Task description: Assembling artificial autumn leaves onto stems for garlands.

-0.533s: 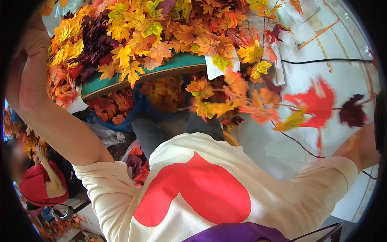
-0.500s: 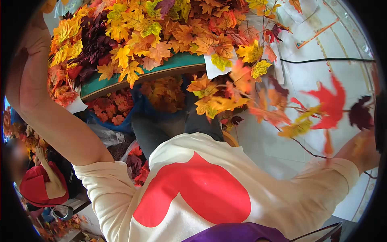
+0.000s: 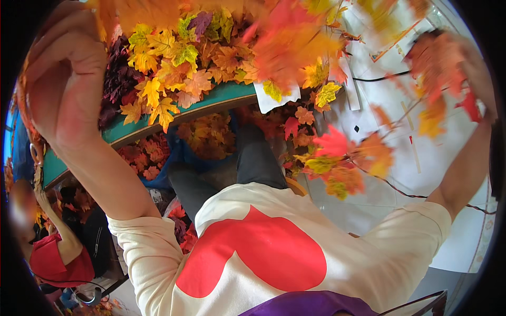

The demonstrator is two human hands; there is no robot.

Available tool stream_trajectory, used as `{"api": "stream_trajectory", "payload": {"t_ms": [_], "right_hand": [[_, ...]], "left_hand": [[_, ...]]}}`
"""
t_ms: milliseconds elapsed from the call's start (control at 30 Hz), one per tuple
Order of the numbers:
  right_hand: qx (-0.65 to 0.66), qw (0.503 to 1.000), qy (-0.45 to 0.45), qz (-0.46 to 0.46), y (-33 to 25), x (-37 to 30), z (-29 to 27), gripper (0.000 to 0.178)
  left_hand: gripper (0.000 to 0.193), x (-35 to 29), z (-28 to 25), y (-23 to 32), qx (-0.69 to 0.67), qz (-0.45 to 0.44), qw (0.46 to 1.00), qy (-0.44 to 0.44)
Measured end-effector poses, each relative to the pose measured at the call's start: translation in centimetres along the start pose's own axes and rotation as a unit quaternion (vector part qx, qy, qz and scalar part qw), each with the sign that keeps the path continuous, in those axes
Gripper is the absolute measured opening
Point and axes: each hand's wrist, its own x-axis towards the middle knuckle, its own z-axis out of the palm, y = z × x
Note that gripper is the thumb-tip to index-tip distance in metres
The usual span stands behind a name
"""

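A garland of artificial maple leaves [image 3: 295, 50], red, orange and yellow, hangs raised close in front of me, blurred by motion. My left hand [image 3: 68, 68] is up at the far left, its fingers curled beside the blurred orange leaves; the fingertips are partly cut off. On the far right my right hand [image 3: 477, 79] is closed on the garland's other stretch, with red and orange leaves covering the fingers. A lower length with a pink-red leaf [image 3: 333, 143] and a dark twisted stem dangles over the floor.
A curved green table [image 3: 211, 101] carries a heap of loose leaves [image 3: 226, 58]. Beneath it, blue bags [image 3: 176, 158] hold more leaves. A black cable [image 3: 382, 78] crosses the pale tiled floor. Another person in red [image 3: 58, 260] sits at the lower left.
Both hands have risen, the right one most. The garland has swung up, bringing blurred leaves across the top of the view. The green table appears shifted slightly left.
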Motion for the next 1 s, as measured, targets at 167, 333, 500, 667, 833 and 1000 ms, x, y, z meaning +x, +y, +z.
{"api": "stream_trajectory", "payload": {"t_ms": [167,333,500,667,833,1000], "right_hand": [[0.031,0.905,-0.416,0.084,-2.2,1.2,13.1,0.022],[-0.197,0.869,-0.454,0.020,2.4,-0.5,16.2,0.025],[-0.041,0.996,0.079,0.026,-2.6,-1.1,10.3,0.017],[0.053,0.916,0.263,-0.299,-6.4,-3.9,10.0,0.014],[0.028,0.918,0.187,-0.348,-6.5,-3.4,11.7,0.020],[-0.055,0.910,0.130,-0.390,-6.4,-2.9,13.4,0.023]], "left_hand": [[0.039,0.2,-2.3,-3.3,-0.065,-0.051,0.996,-0.018],[0.043,-0.2,-4.0,-11.8,0.076,-0.096,0.992,0.022],[0.022,1.0,-4.7,-17.9,0.140,-0.236,0.948,0.160],[0.014,1.9,-5.5,-21.6,0.050,-0.313,0.934,0.164],[0.013,3.0,-7.2,-23.9,0.059,-0.291,0.929,0.221],[0.013,3.8,-7.5,-24.7,0.046,-0.285,0.942,0.174]]}}
